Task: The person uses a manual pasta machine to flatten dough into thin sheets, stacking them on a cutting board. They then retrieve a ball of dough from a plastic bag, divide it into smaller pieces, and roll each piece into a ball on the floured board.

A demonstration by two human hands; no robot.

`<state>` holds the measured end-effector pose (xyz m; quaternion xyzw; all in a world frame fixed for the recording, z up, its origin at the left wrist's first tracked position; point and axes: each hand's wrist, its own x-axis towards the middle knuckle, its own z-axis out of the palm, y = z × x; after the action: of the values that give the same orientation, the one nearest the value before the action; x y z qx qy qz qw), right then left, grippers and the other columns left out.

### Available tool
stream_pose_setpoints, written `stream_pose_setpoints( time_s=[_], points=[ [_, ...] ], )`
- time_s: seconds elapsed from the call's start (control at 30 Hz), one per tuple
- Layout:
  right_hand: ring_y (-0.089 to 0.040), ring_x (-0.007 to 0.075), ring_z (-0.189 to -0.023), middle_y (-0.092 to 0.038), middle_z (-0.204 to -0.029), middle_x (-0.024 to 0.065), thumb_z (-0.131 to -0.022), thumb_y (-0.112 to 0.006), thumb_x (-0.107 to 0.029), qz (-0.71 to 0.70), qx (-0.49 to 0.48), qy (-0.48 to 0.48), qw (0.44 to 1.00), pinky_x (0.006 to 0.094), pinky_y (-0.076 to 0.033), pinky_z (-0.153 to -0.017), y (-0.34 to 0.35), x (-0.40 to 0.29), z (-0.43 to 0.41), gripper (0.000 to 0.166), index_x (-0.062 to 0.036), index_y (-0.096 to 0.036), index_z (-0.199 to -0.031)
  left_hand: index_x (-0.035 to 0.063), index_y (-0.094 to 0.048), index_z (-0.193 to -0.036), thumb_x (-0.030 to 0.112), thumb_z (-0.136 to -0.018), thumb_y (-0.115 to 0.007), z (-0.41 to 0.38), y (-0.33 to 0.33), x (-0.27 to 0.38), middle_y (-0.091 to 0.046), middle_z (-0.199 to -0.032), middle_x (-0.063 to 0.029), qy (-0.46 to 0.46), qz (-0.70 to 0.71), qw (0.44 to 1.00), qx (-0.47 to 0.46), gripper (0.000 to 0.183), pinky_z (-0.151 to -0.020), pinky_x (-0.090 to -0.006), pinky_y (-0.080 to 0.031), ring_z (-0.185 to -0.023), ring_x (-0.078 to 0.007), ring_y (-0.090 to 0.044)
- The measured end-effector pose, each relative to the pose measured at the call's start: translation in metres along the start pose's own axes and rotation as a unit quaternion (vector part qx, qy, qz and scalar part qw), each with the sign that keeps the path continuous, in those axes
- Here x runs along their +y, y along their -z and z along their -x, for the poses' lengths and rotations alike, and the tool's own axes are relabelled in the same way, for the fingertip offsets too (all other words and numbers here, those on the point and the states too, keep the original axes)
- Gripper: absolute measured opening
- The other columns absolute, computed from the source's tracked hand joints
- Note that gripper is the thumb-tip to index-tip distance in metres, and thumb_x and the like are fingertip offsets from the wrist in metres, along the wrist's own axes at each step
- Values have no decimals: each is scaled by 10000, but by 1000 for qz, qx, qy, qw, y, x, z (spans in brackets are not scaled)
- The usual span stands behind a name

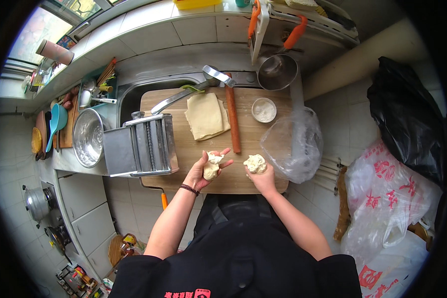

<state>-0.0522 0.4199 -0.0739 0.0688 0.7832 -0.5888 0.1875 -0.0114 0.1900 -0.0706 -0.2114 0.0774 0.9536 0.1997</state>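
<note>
My left hand (205, 169) holds a torn piece of pale dough (211, 169) against the palm, with two fingers stretched out. In my right hand (262, 180) is another rough lump of dough (256, 164), gripped from below. Both lumps are apart, above the near part of a wooden board (186, 182). Beyond them lie stacked flat dough sheets (205, 115) and a wooden rolling pin (232, 115). A small tub of flour (263, 110) stands right of the pin. To the left is a metal pasta machine (149, 145).
A floury steel bowl (88, 138) sits left of the machine. A faucet (182, 98) reaches over the board from the sink (134, 98). A clear plastic bag (301, 149) hangs over the board's right edge. An orange-handled crank (164, 201) sticks out at the near edge.
</note>
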Motion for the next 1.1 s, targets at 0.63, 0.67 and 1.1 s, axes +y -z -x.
stream_pose_setpoints(
  time_s=[0.63,0.67,1.1],
  points=[
    [-364,410,-1220,-376,-1302,242,-675,-805,-221,433,18,180,883,487,-343,-1018,-4,-8,-11,833,21,-362,-1337,73,-552,-707,279,-948,-572,-24,-4,-10,-521,-570,-24,-134,-250,844,455,317,-453,-294,-390,-475,-140,-497],
    [-310,427,-1262,-320,-1349,257,-711,-778,-246,426,-13,167,889,509,-303,-1054,-5,-7,-6,873,28,-307,-1393,71,-554,-724,290,-946,-574,-23,-5,-10,-519,-588,-18,-161,-317,818,451,313,-482,-288,-392,-502,-131,-491],
    [-329,401,-1349,-344,-1436,284,-808,-695,-293,482,389,-46,784,495,-324,-1049,99,-25,-64,818,-1,-247,-1426,12,-440,-1339,26,-876,-514,-18,8,-32,-333,-1441,-223,-340,-802,440,219,469,-1133,-474,-215,-1384,-414,-234]
  ],
)
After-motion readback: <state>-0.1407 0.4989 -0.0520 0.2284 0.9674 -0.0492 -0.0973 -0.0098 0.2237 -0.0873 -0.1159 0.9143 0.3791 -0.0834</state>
